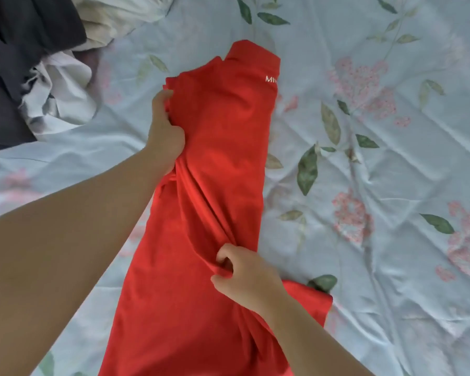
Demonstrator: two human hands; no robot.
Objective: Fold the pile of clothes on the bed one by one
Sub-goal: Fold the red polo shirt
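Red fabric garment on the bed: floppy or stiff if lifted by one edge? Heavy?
Probably floppy: the red fabric garment bunches into soft creases where the left hand grips its edge and the right hand pinches a fold. Likely light, since a small pinch gathers it. Lifted by one edge, the rest would likely hang and drag on the floral bedsheet.

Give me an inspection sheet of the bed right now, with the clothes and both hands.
Surface: floral bedsheet, light, creased.
Job's things: red garment lies lengthwise, bunched along its left side, white lettering near far end; pile of clothes unfolded at far left.
Clutter: nothing seen.
Hands: left hand grips the garment's left edge; right hand pinches a fold nearer the person.
Cables: nothing seen.
Surroundings: nothing seen.
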